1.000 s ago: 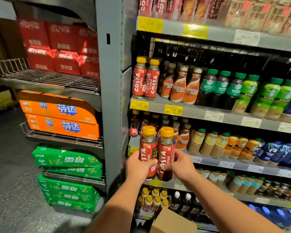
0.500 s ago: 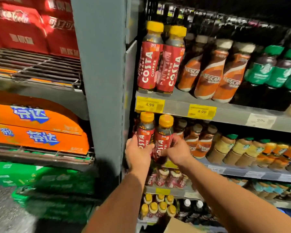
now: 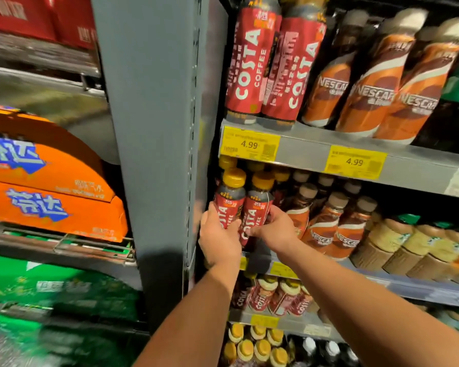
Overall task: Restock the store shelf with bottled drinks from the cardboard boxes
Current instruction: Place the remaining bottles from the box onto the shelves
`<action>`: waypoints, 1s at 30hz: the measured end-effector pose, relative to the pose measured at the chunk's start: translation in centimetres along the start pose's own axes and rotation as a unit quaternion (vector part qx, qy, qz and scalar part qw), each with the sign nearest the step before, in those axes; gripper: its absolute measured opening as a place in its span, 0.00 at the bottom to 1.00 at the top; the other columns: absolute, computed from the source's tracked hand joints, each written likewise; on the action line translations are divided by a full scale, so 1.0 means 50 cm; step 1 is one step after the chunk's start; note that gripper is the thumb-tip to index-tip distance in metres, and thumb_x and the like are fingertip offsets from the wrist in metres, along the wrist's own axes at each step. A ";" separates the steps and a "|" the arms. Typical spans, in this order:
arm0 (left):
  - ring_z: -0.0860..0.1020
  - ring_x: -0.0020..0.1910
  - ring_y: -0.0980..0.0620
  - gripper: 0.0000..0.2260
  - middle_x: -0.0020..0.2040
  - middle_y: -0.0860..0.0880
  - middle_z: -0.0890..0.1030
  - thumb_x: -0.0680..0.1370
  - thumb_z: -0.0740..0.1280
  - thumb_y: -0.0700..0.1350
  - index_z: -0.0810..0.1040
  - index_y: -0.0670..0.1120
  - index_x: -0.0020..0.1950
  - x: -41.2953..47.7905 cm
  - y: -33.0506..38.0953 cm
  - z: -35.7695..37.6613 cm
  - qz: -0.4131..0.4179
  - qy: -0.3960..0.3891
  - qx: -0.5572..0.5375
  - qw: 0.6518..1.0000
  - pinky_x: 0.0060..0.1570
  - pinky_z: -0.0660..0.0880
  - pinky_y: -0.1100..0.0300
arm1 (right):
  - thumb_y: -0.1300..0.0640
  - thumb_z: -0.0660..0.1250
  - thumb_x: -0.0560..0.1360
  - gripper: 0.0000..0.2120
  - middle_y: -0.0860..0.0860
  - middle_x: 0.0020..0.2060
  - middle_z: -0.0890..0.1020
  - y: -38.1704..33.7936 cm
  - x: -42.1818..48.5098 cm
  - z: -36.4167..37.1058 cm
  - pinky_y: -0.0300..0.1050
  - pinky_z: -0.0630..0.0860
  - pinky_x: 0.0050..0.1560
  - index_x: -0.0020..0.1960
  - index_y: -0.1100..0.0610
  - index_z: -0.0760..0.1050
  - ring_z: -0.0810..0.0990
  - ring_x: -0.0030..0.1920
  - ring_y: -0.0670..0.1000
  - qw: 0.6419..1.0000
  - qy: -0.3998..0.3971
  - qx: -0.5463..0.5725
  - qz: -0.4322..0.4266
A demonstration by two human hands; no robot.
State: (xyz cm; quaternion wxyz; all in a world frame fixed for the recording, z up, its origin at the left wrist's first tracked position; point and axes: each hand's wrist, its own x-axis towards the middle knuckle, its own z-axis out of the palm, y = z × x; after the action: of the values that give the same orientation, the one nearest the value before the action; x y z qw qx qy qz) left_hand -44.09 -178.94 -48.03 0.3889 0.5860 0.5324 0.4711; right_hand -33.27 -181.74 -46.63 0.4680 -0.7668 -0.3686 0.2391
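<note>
**Two Costa bottles going onto the second shelf, far left**

Nearest you, both forearms run up from the bottom of the frame toward the centre. Your left hand [image 3: 219,241] is wrapped around the lower body of the left Costa Coffee bottle [image 3: 229,206], and your right hand [image 3: 274,229] is wrapped around the right Costa Coffee bottle [image 3: 257,210]; each grip is closed on its own bottle, thumbs across the red labels. The two bottles stand upright, touching side by side, yellow caps up, at the front edge of the second shelf [image 3: 284,268], tight against the grey upright post [image 3: 157,154] at centre frame.

Just behind them, more yellow-capped bottles [image 3: 227,162] already fill that lane. To their right in the same row stand Nescafé bottles [image 3: 326,229]. Whether the bottle bases rest on the shelf yet is hidden by your hands.

Above, the upper shelf [image 3: 302,144] carries yellow 4.99 price tags [image 3: 249,144] and larger-looking Costa bottles [image 3: 252,62] in the upper middle of the frame. Orange drink cases [image 3: 51,205] sit on the wire rack at left.

You appear to be in the placing step. Next, slide the pair back until they meet the row behind, keep them level under the shelf lip above, then let go without knocking the Nescafé neighbour. No cardboard box shows in this view.
</note>
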 end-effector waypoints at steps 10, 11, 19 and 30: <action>0.79 0.52 0.44 0.17 0.53 0.44 0.80 0.75 0.71 0.49 0.73 0.43 0.58 -0.017 -0.037 0.019 -0.063 0.043 0.049 0.996 0.45 0.71 0.56 | 0.66 0.74 0.68 0.22 0.51 0.53 0.81 0.010 -0.005 0.018 0.53 0.74 0.61 0.57 0.53 0.71 0.79 0.56 0.53 1.000 -0.013 0.000 0.001; 0.79 0.52 0.43 0.16 0.53 0.43 0.80 0.75 0.70 0.48 0.73 0.41 0.58 -0.025 -0.040 0.020 -0.086 0.045 0.027 0.995 0.45 0.71 0.56 | 0.64 0.74 0.69 0.22 0.52 0.55 0.81 0.010 -0.012 0.018 0.53 0.74 0.62 0.60 0.55 0.72 0.79 0.56 0.53 1.000 -0.022 -0.012 0.009; 0.78 0.51 0.44 0.13 0.53 0.46 0.78 0.76 0.64 0.41 0.74 0.45 0.61 -0.089 0.017 -0.017 0.053 -0.126 0.241 0.961 0.47 0.75 0.55 | 0.58 0.66 0.72 0.07 0.53 0.45 0.76 -0.027 -0.088 -0.078 0.40 0.66 0.37 0.49 0.57 0.72 0.73 0.45 0.52 0.957 -0.127 -0.262 0.009; 0.78 0.57 0.43 0.10 0.58 0.45 0.79 0.78 0.61 0.45 0.74 0.46 0.58 -0.282 0.029 0.020 0.159 -0.408 0.500 0.747 0.49 0.74 0.54 | 0.56 0.62 0.73 0.14 0.62 0.55 0.80 0.158 -0.261 -0.237 0.45 0.74 0.47 0.55 0.61 0.77 0.78 0.55 0.61 0.856 -0.247 -0.443 0.101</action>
State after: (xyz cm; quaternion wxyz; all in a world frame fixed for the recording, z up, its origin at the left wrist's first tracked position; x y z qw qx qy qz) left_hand -42.60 -193.04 -48.82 0.1399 0.9090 0.3818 -0.0912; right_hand -30.15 -200.76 -48.11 -0.0550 -0.8419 -0.4592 0.2780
